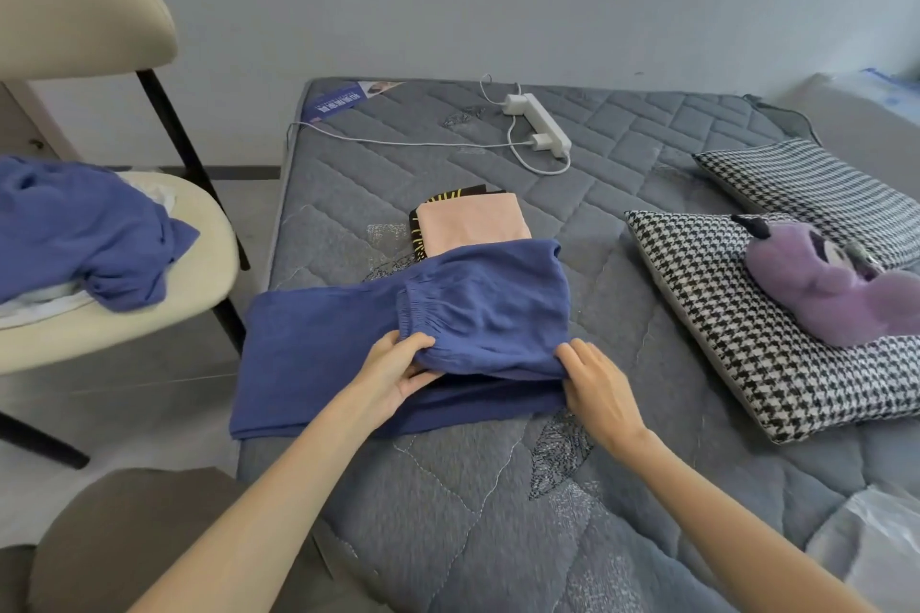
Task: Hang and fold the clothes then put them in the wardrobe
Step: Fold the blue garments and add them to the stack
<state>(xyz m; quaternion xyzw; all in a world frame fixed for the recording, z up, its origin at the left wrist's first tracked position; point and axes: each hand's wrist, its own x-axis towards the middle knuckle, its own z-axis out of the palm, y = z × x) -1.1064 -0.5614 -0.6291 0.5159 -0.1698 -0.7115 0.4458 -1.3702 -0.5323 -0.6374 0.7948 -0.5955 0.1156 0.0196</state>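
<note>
Grips with the left hand (398, 371) the near left corner of the doubled-over waistband half of the blue trousers (478, 314), fingers curled over the gathered elastic, thumb beneath. Pinches with the right hand (595, 386) the near right corner of the same fold. Spread across the mattress (448, 538), leg ends reaching past its left edge toward the chair (149, 314). Looks like mid-fold.

To do it well: keep both corners level, draw the upper layer square over the lower, match the near edges, then smooth outward from the middle before letting go.

Close behind the trousers, a folded peach garment (470, 227) atop a black one (417, 224). On the chair seat, a crumpled blue top (84, 234), not yet folded. Off to the right, houndstooth pillows (722, 339) and a purple plush toy (821, 299).
</note>
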